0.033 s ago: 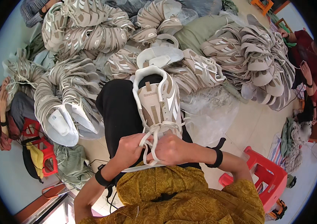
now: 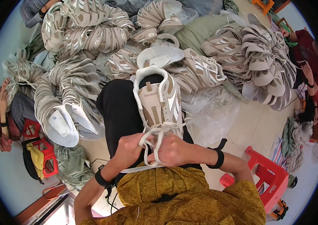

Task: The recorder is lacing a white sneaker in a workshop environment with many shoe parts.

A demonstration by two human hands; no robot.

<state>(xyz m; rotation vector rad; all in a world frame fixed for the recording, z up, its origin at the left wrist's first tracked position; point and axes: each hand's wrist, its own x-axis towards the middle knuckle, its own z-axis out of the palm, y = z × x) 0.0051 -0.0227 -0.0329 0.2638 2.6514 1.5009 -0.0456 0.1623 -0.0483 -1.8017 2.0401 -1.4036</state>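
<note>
A beige and white sneaker upper [image 2: 152, 100] lies across my lap, its heel opening pointing away from me and its toe close to my body. Pale laces [image 2: 160, 132] run through the eyelets near the toe and hang in loops between my hands. My left hand [image 2: 129, 148] is closed on the shoelace at the left of the upper. On the other side my right hand [image 2: 172, 150] pinches the shoelace too, its fingers curled over the toe end. The fingertips of both hands are partly hidden by the loops and knuckles.
Stacked sneaker uppers [image 2: 71, 88] lie at the left, with another large stack [image 2: 258, 56] at the right. A red plastic stool [image 2: 266, 176] stands by my right elbow. Other people sit at both sides; one person's hand [image 2: 307, 73] shows at the right. Clear plastic [image 2: 211, 110] covers some floor.
The lace loops between my hands have shifted slightly, and the left hand has risen a little. The sneaker upper stays in place.
</note>
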